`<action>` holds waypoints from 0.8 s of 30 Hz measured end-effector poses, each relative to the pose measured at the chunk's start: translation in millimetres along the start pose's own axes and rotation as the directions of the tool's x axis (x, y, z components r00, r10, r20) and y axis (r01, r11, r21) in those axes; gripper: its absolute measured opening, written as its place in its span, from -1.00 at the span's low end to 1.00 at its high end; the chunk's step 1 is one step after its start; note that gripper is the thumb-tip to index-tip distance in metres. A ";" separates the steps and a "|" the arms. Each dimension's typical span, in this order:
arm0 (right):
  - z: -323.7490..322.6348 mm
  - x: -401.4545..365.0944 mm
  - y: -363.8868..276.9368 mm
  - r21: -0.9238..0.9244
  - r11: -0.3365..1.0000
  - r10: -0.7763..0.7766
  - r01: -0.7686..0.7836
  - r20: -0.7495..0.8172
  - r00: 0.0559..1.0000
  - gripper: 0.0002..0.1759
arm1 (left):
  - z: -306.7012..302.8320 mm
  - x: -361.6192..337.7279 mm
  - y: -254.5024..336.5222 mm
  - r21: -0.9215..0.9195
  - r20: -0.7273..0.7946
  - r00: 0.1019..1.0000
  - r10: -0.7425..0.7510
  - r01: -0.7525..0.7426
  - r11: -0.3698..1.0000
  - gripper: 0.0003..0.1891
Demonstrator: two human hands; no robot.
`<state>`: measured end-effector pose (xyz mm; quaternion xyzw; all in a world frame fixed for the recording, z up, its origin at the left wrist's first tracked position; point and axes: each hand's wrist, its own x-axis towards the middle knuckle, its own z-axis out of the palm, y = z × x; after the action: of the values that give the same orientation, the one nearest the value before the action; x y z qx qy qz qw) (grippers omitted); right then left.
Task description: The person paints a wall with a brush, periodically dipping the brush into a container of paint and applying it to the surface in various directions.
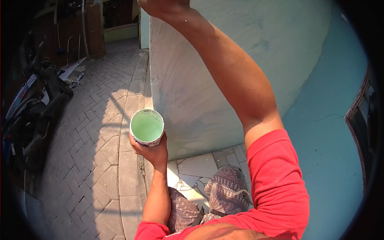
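Pale-green paint (146,129) in white tub (153,143), left hand (154,152) curled around it, right arm (228,74) raised, right hand (165,6) cropped, grip unclear

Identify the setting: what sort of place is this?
Probably outdoors, beside a house on a narrow residential lane. Patterned paving in sun and shadow runs alongside a painted wall, and what looks like a parked motorbike stands at the left.

A framed window (362,124) sits in the blue wall (326,160). Left of that window, paving (80,140) lies partly sunlit, partly shaded.
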<state>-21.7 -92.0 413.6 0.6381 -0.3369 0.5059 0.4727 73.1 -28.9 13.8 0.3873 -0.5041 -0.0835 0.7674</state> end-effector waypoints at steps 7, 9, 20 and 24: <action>-100.9 -19.2 161.1 -0.086 0.995 0.026 -0.052 -0.278 0.960 -0.89 | -4.2 4.3 -11.2 -0.004 -0.028 0.999 -0.032 0.032 0.999 0.16; -135.7 -23.5 165.4 -0.160 0.984 0.035 -0.079 -0.262 0.964 -0.87 | -2.1 3.4 -14.2 0.008 -0.022 0.999 -0.028 0.028 1.000 0.15; -42.6 -21.3 61.7 -0.419 0.890 -0.186 0.178 0.023 0.982 -0.81 | 3.1 0.5 -16.9 0.053 -0.016 1.000 0.019 -0.018 0.998 0.10; -71.0 -8.5 44.2 -0.268 0.945 -0.212 0.189 -0.059 0.975 -0.80 | -2.8 3.7 -14.6 0.036 -0.022 1.000 0.021 -0.020 0.999 0.11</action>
<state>-87.3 -39.8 420.0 0.5788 -0.3127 0.4337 0.6157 81.1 -39.4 5.9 0.3968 -0.5007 -0.0622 0.7668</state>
